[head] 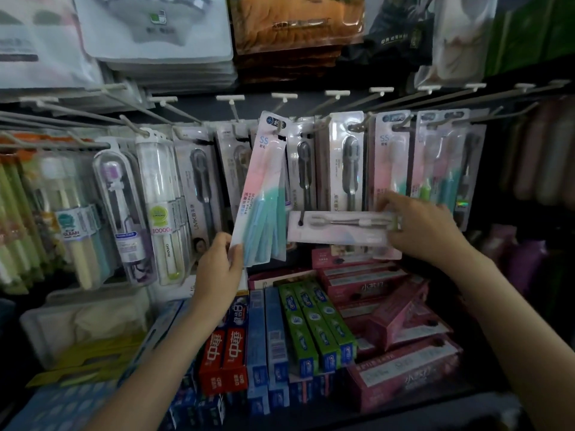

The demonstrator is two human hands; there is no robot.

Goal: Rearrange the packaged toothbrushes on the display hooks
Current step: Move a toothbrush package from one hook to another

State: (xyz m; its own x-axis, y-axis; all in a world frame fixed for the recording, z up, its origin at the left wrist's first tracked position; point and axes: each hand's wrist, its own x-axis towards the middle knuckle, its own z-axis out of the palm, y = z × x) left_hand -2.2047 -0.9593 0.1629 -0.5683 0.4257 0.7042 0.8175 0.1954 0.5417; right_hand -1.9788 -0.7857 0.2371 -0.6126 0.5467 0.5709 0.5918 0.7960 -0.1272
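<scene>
While both hands work at the hook row, the scene reads so:

Pink-and-teal pack: a tall carded toothbrush pack fading pink to teal (264,194) hangs tilted from a pale metal display hook (234,111) near the middle of the row, its lower end swung leftward.
Left hand: the left hand (217,262) pinches the bottom left corner of that pack, thumb on the front.
Flat pack: a pale pink-white carded pack with a grey toothbrush (339,227) lies sideways in the air — off any hook — just below the hanging row and right beside the tilted pack's lower edge.
Right hand: the right hand (423,231) grips the flat pack's right end, fingers curled over its top edge.
Neighbours: grey-brush blister packs (350,163) hang behind; matching pink-teal packs (392,157) hang to the right; clear tube-cased toothbrushes (118,200) hang to the left.
Below: boxed toothpaste fills the shelf — green cartons (314,321), red cartons (224,356), pink cartons (401,309).
Above: flat bagged goods (155,29) are stacked.
</scene>
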